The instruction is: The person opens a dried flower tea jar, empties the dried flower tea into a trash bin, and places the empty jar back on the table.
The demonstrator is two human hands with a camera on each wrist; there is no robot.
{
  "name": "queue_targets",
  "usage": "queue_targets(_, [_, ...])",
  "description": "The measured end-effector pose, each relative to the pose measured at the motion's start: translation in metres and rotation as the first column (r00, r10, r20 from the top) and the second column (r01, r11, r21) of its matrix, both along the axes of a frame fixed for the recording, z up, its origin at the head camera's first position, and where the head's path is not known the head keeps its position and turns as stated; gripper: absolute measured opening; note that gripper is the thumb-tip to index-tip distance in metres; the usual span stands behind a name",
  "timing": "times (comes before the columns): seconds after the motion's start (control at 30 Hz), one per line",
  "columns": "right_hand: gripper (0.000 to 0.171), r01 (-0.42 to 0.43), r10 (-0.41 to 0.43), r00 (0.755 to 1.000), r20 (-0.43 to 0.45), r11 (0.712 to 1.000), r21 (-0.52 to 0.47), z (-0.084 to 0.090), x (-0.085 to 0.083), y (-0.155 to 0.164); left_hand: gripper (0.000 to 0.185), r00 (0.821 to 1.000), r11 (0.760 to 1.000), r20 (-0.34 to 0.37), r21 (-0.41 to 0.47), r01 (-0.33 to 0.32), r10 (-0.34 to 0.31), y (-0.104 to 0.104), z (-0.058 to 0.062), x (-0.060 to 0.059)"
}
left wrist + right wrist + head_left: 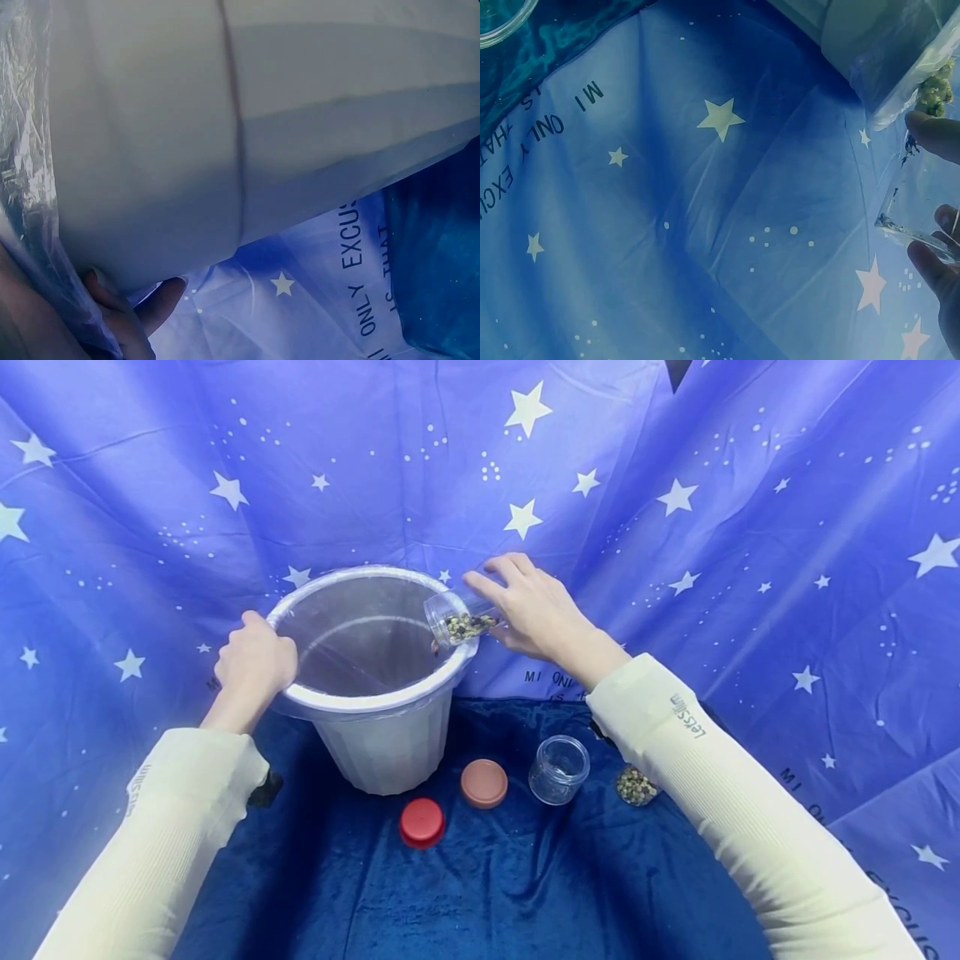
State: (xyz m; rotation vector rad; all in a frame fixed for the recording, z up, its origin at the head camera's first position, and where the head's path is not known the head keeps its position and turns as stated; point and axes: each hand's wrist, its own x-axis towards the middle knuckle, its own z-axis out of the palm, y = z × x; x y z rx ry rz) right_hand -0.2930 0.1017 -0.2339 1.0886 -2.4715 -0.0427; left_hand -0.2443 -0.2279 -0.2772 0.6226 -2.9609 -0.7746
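A white trash bin (386, 747) with a clear plastic liner over its rim stands at left centre in the head view. My left hand (255, 656) grips its left rim; in the left wrist view fingertips (165, 304) show beside the bin's wall (150, 135). At the opposite side, my right hand (536, 610) holds a clear jar (444, 608) tipped on its side, mouth over the bin's opening. Yellowish and dark dried bits (468, 626) lie along the jar's lower side, with a small piece at its mouth. The right wrist view shows fingers (934, 135) around the jar (922, 195).
On the dark blue cloth (480, 893) lie a red lid (422, 822) and a pinkish lid (483, 783). Right of them stands an open clear jar (558, 772). Another container of dried bits (636, 787) is partly hidden by the right sleeve. A starry curtain (420, 510) hangs behind.
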Motion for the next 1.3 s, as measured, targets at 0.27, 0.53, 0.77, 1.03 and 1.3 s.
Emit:
queue_targets(0.27, [0.066, 0.004, -0.003, 1.0, 0.021, 0.999, -0.034, -0.004, 0.0, 0.003, 0.064, 1.0, 1.0, 0.014, 0.005, -0.004, 0.004, 0.0, 0.001, 0.001])
queue_targets(0.53, [0.072, 0.073, -0.071, 0.986, 0.152, 0.997, -0.011, -0.006, 0.0, 0.007, 0.063, 1.0, 1.0, 0.015, 0.006, -0.008, 0.008, 0.0, 0.0, 0.0])
queue_targets(0.77, [0.075, 0.113, -0.115, 0.977, 0.182, 0.993, 0.021, -0.004, -0.002, 0.01, 0.063, 1.0, 1.0, 0.016, 0.012, -0.008, 0.008, -0.001, 0.001, 0.0])
queue_targets(1.03, [0.074, 0.158, -0.155, 0.968, 0.195, 0.988, 0.005, 0.003, -0.001, 0.011, 0.064, 1.0, 1.0, 0.021, 0.013, -0.006, 0.006, -0.001, 0.0, 0.0])
queue_targets(1.3, [0.075, 0.117, -0.117, 0.978, 0.175, 0.993, 0.006, 0.015, -0.004, 0.01, 0.064, 1.0, 1.0, 0.013, 0.012, -0.002, 0.002, -0.001, 0.0, -0.001])
